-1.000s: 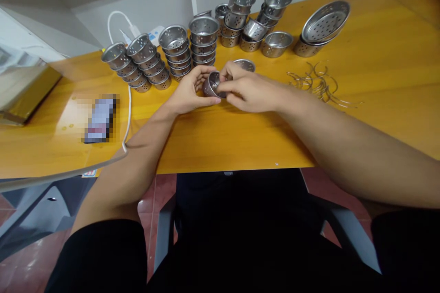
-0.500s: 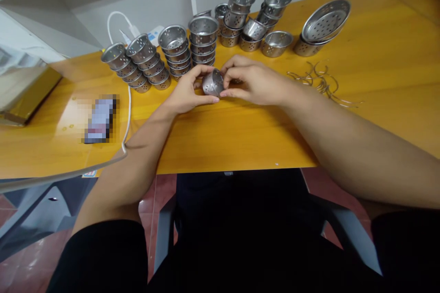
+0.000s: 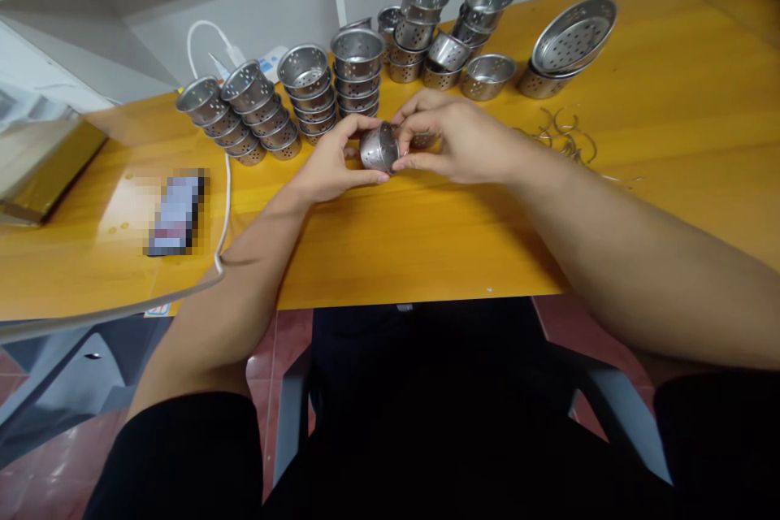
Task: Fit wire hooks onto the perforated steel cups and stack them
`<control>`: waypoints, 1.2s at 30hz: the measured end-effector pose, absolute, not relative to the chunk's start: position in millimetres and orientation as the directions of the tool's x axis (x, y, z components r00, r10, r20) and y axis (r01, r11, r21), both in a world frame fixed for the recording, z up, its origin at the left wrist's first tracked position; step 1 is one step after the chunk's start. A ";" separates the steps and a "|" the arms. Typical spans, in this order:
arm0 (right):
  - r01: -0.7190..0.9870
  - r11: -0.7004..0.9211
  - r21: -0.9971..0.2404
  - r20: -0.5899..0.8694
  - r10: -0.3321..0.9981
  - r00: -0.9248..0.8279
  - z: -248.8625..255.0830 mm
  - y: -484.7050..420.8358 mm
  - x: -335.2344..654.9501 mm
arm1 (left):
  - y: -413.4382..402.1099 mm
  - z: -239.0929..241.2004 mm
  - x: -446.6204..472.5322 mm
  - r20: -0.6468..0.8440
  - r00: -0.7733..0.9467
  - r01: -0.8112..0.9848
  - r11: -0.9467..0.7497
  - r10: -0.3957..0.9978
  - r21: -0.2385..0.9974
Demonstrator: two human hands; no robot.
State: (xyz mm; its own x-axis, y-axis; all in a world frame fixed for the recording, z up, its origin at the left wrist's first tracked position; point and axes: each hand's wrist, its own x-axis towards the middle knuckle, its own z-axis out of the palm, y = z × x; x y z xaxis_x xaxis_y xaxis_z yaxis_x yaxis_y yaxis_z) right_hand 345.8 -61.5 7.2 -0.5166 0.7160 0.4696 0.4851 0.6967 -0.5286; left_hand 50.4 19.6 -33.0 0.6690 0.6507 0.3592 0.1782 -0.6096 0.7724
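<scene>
Shiny perforated metal cup; glossy, seemingly wooden table

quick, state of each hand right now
Left hand: closed, holding the perforated metal cup.
Right hand: closed, fingertips gripping the same cup's other side.

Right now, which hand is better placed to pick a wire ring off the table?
Right, probably. The right hand sits beside the wire rings; the left hand is across the perforated cup both hold, farther away.
</scene>
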 end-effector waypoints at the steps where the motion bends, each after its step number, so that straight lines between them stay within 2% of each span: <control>1: 0.476 0.694 -0.540 0.474 0.718 -0.509 7.5 -61.9 345.1 | 20.2 -32.8 49.8 0.365 0.674 0.180 -0.622 0.642 0.762; 6: 0.354 0.653 -0.670 0.402 0.719 -0.566 19.7 -65.9 348.6 | 24.1 -37.4 43.2 0.374 0.725 0.186 -0.687 0.579 0.703; 8: 0.388 0.633 -0.670 0.379 0.741 -0.555 32.0 -68.0 360.1 | 26.4 -41.9 41.1 0.387 0.716 0.180 -0.690 0.580 0.701; 11: 0.581 0.598 -0.552 0.421 0.802 -0.424 51.1 -66.7 394.6 | 31.2 -49.5 40.1 0.415 0.681 0.159 -0.675 0.603 0.720; 13: 0.738 0.515 -0.437 0.384 0.848 -0.365 58.2 -61.0 424.3 | 33.5 -53.4 40.7 0.428 0.673 0.145 -0.675 0.603 0.723; 14: 0.822 0.429 -0.374 0.327 0.891 -0.316 59.2 -57.0 438.4 | 34.0 -54.5 41.3 0.432 0.674 0.139 -0.677 0.600 0.723; 16: 0.954 0.159 -0.255 0.040 0.987 -0.154 56.8 -48.3 460.8 | 33.1 -54.8 42.4 0.429 0.676 0.138 -0.674 0.599 0.725; 17: 0.972 0.081 -0.220 -0.063 0.993 -0.097 53.7 -44.1 468.3 | 31.8 -53.9 42.9 0.424 0.674 0.141 -0.669 0.605 0.730; 19: 0.983 0.018 -0.181 -0.204 0.977 -0.056 45.5 -36.9 477.1 | 28.1 -50.2 43.7 0.413 0.670 0.155 -0.660 0.617 0.736; 21: 0.986 0.024 -0.166 -0.240 0.969 -0.064 36.2 -31.4 482.0 | 23.7 -44.8 44.0 0.413 0.665 0.168 -0.664 0.622 0.728; 23: 0.978 0.089 -0.187 -0.195 0.973 -0.126 28.4 -27.8 487.1 | 19.8 -39.0 44.2 0.415 0.661 0.186 -0.672 0.626 0.717; 27: 0.882 0.342 -0.326 0.102 0.940 -0.326 30.4 -33.5 484.0 | 16.7 -32.8 44.6 0.425 0.652 0.198 -0.681 0.628 0.705; 29: 0.884 0.342 -0.318 0.214 0.935 -0.284 41.0 -45.6 464.3 | 18.4 -34.3 44.9 0.436 0.655 0.181 -0.688 0.618 0.702; 30: 0.859 0.368 -0.357 0.263 0.922 -0.285 46.9 -53.2 450.0 | 19.9 -36.0 45.1 0.441 0.657 0.170 -0.690 0.611 0.703; 33: 0.684 0.562 -0.465 0.346 0.827 -0.444 57.0 -74.3 401.0 | 25.6 -43.4 45.6 0.452 0.663 0.130 -0.686 0.597 0.716; 36: 0.530 0.717 -0.453 0.395 0.695 -0.601 49.1 -82.9 363.3 | 30.1 -49.8 46.2 0.452 0.676 0.101 -0.681 0.582 0.725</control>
